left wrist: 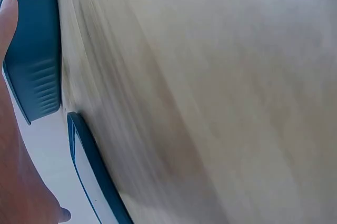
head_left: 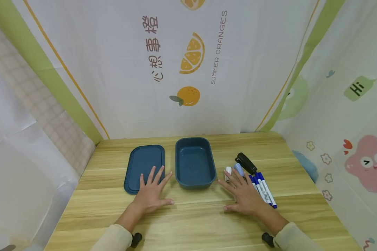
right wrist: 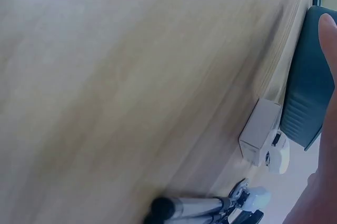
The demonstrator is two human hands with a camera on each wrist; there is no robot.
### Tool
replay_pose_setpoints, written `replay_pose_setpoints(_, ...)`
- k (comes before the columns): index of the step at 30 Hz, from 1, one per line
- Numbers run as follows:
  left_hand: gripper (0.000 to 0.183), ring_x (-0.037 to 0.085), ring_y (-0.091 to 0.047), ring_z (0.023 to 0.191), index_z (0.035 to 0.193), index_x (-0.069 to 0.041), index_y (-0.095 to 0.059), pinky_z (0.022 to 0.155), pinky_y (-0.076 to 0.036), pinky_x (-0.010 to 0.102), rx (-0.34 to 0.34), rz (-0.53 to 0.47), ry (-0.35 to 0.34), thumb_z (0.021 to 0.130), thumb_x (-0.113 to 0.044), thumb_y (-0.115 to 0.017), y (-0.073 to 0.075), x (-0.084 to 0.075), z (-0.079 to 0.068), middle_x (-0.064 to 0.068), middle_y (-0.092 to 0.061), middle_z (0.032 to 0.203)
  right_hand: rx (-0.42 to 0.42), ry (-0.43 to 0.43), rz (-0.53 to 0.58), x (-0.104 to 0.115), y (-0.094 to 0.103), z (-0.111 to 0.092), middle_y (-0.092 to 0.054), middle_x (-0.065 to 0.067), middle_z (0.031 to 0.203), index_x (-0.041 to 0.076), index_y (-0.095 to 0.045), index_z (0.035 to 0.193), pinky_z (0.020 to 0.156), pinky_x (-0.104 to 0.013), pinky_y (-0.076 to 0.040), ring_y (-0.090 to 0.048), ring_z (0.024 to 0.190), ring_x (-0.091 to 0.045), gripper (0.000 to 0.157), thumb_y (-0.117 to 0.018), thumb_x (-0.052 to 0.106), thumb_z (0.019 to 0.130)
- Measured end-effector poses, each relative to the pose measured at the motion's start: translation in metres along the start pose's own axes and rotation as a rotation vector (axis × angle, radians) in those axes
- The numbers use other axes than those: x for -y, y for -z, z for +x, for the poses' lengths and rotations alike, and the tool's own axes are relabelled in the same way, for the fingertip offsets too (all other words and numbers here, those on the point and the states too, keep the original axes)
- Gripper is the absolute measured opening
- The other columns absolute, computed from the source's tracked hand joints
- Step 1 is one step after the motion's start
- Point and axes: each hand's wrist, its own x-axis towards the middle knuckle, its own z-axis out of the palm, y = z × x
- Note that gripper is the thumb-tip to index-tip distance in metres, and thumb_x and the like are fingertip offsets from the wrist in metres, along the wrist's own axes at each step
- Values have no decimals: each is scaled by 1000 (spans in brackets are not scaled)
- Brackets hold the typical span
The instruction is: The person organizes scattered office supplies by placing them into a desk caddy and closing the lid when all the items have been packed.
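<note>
My left hand (head_left: pixel 150 198) is spread with straight fingers, its fingertips over the near right part of a dark blue flat lid (head_left: pixel 143 170). Right of the lid stands a dark blue rectangular box (head_left: pixel 194 184), open at the top with a bare inside. My right hand (head_left: pixel 246 198) is spread too, above the small things on the right. Around its fingers are a white rounded item (head_left: pixel 228 169), a light blue rounded item (head_left: pixel 238 168), a black stapler (head_left: pixel 246 163) and several blue-capped markers (head_left: pixel 264 190). Neither hand holds anything.
A small white carton (right wrist: pixel 260 129) sits beside the white item in the right wrist view, mostly hidden by my hand in the head view. The wood-grain table (head_left: pixel 194 226) meets a printed curtain (head_left: pixel 128 104) at the back and sides.
</note>
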Motion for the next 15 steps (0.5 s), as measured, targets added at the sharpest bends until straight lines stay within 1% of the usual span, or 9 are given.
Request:
replay_pose_setpoints(5,102,43,-7,144,156,-25,-25,99,-8,77,-8,-32,3,75,-74,-64,-2,-5,-3,11,-11,161,-5,-2,15,-5,5,-7,-30,-13,156,22,-46,147,103,-70,-17,-22,140,-43,95,-62,78,72)
replay_pose_setpoints(10,102,43,-7,144,156,-24,-26,100,-8,75,-13,-38,17,75,-73,-64,-3,-10,-4,12,-12,161,16,-8,16,-11,5,-14,-28,-14,156,22,-44,148,102,-68,-19,-21,141,-44,95,-60,78,73)
replay_pose_setpoints(15,102,40,-10,145,156,-24,-26,104,-11,71,-48,-46,-1,75,-72,-65,-2,-15,-5,10,-11,162,16,-14,29,-15,4,-18,-28,-13,156,22,-44,148,103,-66,-21,-24,140,-42,97,-60,79,72)
